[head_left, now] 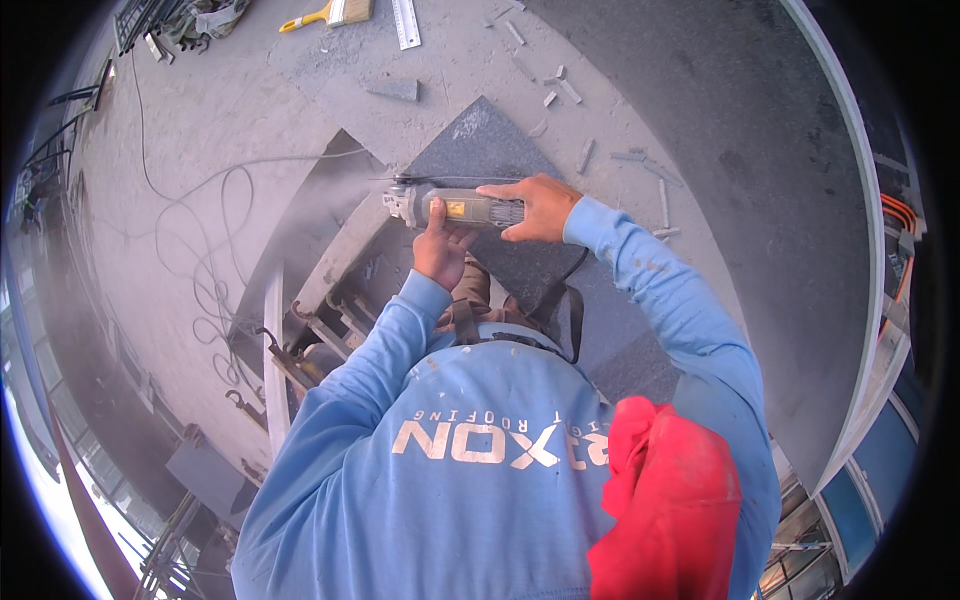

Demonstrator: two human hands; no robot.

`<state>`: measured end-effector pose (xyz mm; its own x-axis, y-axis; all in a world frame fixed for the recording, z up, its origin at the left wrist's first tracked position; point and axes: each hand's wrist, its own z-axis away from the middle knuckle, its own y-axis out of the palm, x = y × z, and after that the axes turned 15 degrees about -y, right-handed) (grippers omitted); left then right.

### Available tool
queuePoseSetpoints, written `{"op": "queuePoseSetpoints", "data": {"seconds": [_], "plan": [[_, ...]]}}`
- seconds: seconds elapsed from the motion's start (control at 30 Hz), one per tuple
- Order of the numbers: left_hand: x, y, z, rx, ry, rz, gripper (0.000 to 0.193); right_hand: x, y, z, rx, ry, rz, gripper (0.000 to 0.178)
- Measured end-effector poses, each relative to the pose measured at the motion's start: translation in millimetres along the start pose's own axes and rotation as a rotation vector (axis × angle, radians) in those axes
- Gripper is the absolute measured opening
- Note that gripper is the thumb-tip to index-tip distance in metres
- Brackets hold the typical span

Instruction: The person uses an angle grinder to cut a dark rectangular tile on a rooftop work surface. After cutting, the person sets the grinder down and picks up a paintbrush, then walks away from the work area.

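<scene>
An angle grinder with a grey body and a yellow label lies across the middle of the view, its head pointing left. My left hand is closed around it just behind the head, thumb on top. The rear end is gripped by my right hand. The thin disc sits edge-on at the far side of the grinder head, by the left part of a dark grey stone slab. Pale dust streams leftward from the disc. Whether the disc touches the slab I cannot tell.
A looped grey cable lies on the concrete floor at left. Beyond the slab are a paintbrush, a white ruler, a stone offcut and several thin strips. A large dark slab curves along the right. Metal clamps stand near my left forearm.
</scene>
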<state>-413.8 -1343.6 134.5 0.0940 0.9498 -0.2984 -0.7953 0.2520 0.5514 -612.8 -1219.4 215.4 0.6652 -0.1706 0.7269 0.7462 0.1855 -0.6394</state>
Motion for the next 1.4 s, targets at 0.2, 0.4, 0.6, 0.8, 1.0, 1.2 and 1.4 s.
{"op": "queuePoseSetpoints", "data": {"seconds": [0.2,0.4,0.6,0.8,1.0,1.2,1.4], "plan": [[0.2,2.6,-0.1,0.020,0.013,-0.020,0.070,5.2,-5.3,1.9,-0.004,0.005,-0.035,0.078],[-3.7,-4.0,-5.7,-0.040,0.050,-0.005,0.068,6.7,-4.5,-8.1,0.033,0.035,-0.061,0.078],[-8.8,-1.6,-3.2,-0.028,0.032,-0.014,0.068,7.0,-3.1,-9.0,0.009,0.035,-0.078,0.078],[0.4,16.4,15.7,0.007,-0.010,0.008,0.068,19.5,-18.7,15.0,0.002,0.033,-0.064,0.079],[-3.8,20.0,25.3,0.038,-0.004,-0.029,0.069,31.4,-24.6,16.0,-0.006,0.038,-0.059,0.080],[-3.7,14.1,16.6,-0.003,0.023,-0.025,0.071,19.7,-16.9,9.0,-0.006,0.015,-0.045,0.080],[-5.8,3.2,4.5,-0.023,0.038,-0.024,0.072,7.3,-7.4,-2.8,-0.008,-0.031,-0.025,0.080]]}}
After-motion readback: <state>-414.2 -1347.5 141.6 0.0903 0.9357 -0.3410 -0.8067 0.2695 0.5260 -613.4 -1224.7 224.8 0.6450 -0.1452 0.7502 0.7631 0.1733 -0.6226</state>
